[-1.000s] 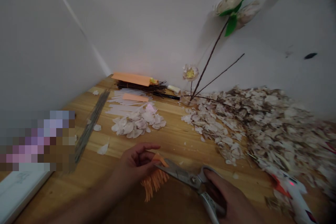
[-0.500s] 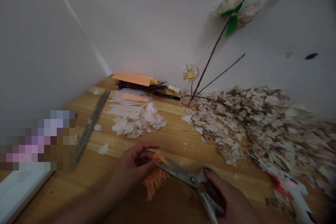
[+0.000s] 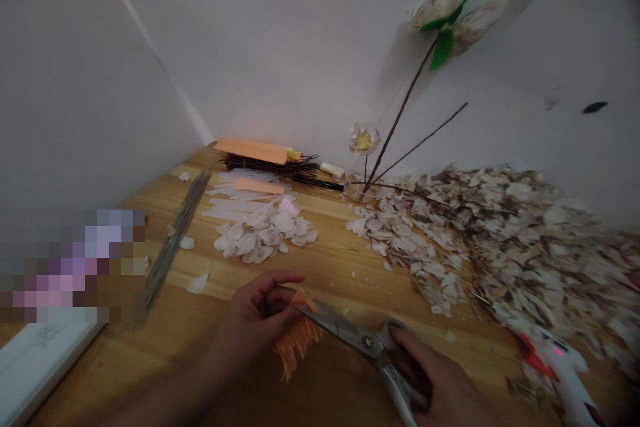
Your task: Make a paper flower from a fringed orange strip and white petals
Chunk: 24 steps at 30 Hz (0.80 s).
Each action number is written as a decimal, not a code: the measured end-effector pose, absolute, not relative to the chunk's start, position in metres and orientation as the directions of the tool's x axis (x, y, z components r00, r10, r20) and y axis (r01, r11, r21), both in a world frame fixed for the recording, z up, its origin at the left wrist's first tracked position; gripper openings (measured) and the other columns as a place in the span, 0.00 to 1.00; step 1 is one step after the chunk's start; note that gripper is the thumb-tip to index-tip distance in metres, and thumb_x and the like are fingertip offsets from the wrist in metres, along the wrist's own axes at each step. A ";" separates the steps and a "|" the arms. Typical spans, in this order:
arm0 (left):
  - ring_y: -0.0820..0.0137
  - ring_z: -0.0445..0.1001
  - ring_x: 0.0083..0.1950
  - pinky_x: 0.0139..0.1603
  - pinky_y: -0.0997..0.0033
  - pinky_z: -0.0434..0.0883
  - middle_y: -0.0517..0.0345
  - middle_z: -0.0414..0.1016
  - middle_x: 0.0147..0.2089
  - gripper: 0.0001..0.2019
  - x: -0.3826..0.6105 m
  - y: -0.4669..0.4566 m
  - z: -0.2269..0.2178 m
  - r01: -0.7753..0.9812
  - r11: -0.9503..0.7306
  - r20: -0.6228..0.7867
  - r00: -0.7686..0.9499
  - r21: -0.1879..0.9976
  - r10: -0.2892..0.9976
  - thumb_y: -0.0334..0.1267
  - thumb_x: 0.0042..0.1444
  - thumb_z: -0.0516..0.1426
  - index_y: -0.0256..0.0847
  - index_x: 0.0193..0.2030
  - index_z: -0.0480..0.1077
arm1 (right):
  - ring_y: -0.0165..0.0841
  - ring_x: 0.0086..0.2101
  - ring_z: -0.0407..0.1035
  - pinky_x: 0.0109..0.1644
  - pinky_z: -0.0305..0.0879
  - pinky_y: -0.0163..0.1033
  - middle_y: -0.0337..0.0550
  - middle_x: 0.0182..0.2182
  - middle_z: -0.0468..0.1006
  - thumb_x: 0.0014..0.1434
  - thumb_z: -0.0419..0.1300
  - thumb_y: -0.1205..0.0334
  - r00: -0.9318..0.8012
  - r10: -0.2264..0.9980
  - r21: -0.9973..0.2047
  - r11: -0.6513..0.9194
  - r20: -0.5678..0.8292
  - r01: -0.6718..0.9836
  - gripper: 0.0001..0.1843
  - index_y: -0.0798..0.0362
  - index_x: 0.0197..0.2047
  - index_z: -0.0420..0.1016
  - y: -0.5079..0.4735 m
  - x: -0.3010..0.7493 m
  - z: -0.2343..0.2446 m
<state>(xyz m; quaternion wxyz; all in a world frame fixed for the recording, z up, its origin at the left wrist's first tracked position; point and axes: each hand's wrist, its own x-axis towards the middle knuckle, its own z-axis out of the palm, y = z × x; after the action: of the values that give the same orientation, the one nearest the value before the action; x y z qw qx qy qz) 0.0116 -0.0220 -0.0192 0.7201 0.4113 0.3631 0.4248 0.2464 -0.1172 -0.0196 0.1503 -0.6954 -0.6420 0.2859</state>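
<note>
Low in the middle of the view, my left hand (image 3: 267,307) pinches an orange paper strip (image 3: 299,340) whose lower edge is cut into a fringe that hangs down. My right hand (image 3: 440,377) has its fingers through the handles of metal scissors (image 3: 369,341). The scissor blades point left and lie at the upper part of the strip, close to my left fingertips. Whether the blades are fully closed on the paper is hard to tell. Beyond my left hand lies a small heap of pale petals (image 3: 260,233).
A white glue gun (image 3: 560,357) with a red light lies at right, by a large petal pile (image 3: 530,227). Artificial flowers (image 3: 440,20) on stems stand at the wall. Grey wires (image 3: 177,240) lie at left; orange paper (image 3: 255,149) rests on dark stems at the back.
The scissor blades look a little more closed at the orange strip. Both hands stay almost in the same place, and the fringe has swung slightly right.
</note>
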 end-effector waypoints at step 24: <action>0.78 0.75 0.26 0.26 0.84 0.68 0.62 0.80 0.26 0.16 0.011 -0.024 -0.011 -0.275 0.314 -0.217 0.332 0.908 0.918 0.35 0.39 0.67 0.41 0.37 0.73 | 0.37 0.26 0.71 0.27 0.62 0.36 0.37 0.27 0.78 0.37 0.57 0.64 0.009 0.954 -0.531 -0.174 -0.299 0.829 0.12 0.46 0.30 0.70 -0.114 0.251 -0.008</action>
<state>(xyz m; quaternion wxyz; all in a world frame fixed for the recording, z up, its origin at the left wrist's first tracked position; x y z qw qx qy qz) 0.0114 -0.0242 -0.0109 0.7077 0.4063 0.3954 0.4215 0.2511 -0.1145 -0.0075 0.1027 -0.7027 -0.6344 0.3051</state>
